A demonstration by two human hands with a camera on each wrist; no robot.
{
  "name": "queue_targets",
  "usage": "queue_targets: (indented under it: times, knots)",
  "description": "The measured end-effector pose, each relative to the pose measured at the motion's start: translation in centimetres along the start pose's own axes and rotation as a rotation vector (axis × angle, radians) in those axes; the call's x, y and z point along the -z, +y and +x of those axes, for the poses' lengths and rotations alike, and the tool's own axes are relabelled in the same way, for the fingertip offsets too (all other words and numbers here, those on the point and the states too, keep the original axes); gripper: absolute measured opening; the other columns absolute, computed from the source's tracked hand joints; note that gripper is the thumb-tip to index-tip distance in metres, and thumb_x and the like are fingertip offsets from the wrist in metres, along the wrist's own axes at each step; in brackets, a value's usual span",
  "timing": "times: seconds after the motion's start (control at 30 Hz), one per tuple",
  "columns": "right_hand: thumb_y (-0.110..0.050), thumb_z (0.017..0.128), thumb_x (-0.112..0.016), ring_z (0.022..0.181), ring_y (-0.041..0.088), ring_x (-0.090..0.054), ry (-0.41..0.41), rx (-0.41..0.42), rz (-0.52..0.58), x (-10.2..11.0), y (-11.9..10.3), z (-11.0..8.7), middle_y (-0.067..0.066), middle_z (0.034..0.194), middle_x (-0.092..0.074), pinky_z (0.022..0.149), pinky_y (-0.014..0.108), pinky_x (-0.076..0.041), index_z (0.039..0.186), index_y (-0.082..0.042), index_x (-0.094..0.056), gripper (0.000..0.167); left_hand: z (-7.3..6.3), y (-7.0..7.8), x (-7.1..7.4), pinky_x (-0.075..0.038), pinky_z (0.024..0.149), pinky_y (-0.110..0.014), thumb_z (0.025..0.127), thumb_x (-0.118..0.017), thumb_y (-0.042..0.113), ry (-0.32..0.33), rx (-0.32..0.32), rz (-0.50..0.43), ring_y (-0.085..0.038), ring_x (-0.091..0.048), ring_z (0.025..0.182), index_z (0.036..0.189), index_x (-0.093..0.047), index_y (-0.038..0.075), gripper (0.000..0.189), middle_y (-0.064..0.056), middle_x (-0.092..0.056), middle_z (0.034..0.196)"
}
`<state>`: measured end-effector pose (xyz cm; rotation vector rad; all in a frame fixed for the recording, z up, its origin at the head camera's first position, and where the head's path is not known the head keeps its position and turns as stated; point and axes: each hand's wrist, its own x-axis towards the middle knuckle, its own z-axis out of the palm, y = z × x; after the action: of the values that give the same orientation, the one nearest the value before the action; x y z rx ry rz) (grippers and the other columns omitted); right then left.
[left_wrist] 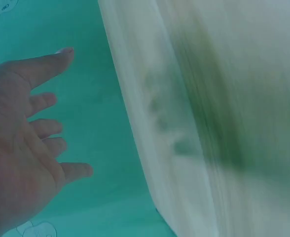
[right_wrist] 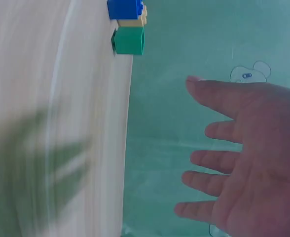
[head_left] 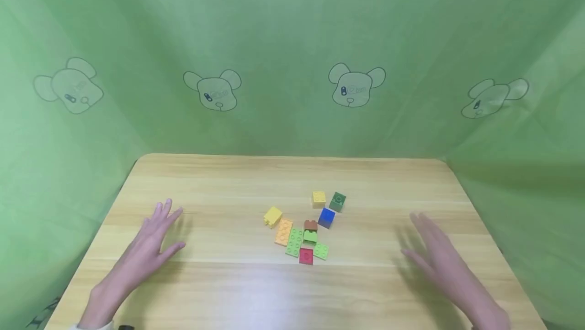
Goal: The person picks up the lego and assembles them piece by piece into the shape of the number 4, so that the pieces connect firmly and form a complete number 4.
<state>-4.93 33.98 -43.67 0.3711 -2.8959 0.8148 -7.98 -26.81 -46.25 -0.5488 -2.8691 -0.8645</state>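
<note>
The left hand [head_left: 143, 249] and the right hand [head_left: 441, 261] are held above the table [head_left: 219, 284] with their fingers stretched out, and between them, well apart from both, the blocks [head_left: 294, 242] are scattered, with the red block [head_left: 306, 256] set nearest the front and the blue block [head_left: 326, 218] farther back.

blue brick [head_left: 326, 218] | red brick [head_left: 306, 256] | green cloth [head_left: 283, 132], animal-head print [head_left: 352, 91] | woodgrain table [head_left: 219, 183]

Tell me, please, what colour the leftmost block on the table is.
Yellow; the leftmost block shows best in the head view.
</note>
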Motion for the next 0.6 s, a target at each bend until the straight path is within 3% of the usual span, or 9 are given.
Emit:
queue_targets:
  times: [0.17, 0.33, 0.47, 0.6]
  knots:
    - [-0.019, 0.102, -0.068, 0.141, 0.061, -0.029, -0.026, -0.029, 0.038, -1.1, -1.2, 0.2, 0.038, 0.157, -0.03, 0.115, 0.077, -0.02, 0.158, 0.007, -0.03, 0.073, 0.5, 0.7, -1.4, -0.009, 0.125, -0.064, 0.095, -0.076, 0.021, -0.003, -0.019, 0.017, -0.049, -0.015, 0.153, 0.15, -0.049, -0.001, 0.065, -0.029, -0.021, 0.166]
    - [-0.02, 0.1, -0.07, 0.138, 0.056, -0.039, -0.006, 0.004, 0.012, -2.7, -2.5, 0.5, 0.033, 0.154, -0.04, 0.109, 0.075, -0.034, 0.156, 0.003, -0.038, 0.068, 0.9, 2.0, -2.8, -0.026, 0.119, -0.067, 0.092, -0.079, 0.018, 0.009, -0.043, 0.036, -0.05, -0.028, 0.149, 0.146, -0.054, 0.0, 0.062, -0.026, -0.032, 0.163]
    - [-0.017, 0.099, -0.072, 0.136, 0.048, -0.047, -0.023, 0.016, 0.0, -4.1, -4.1, 0.9, 0.026, 0.15, -0.05, 0.11, 0.069, -0.038, 0.152, 0.0, -0.046, 0.061, 1.6, 3.3, -3.9, -0.039, 0.111, -0.066, 0.089, -0.082, 0.014, 0.052, -0.103, 0.065, -0.047, -0.044, 0.141, 0.14, -0.06, 0.001, 0.057, -0.023, -0.046, 0.155]
    - [-0.016, 0.098, -0.072, 0.134, 0.039, -0.054, -0.056, 0.031, -0.013, -6.1, -6.2, 1.2, 0.017, 0.146, -0.058, 0.114, 0.062, -0.039, 0.147, -0.005, -0.055, 0.053, 2.4, 4.8, -5.3, -0.046, 0.109, -0.059, 0.089, -0.081, 0.013, 0.064, -0.181, 0.066, -0.042, -0.055, 0.132, 0.137, -0.063, 0.002, 0.052, -0.02, -0.056, 0.147]
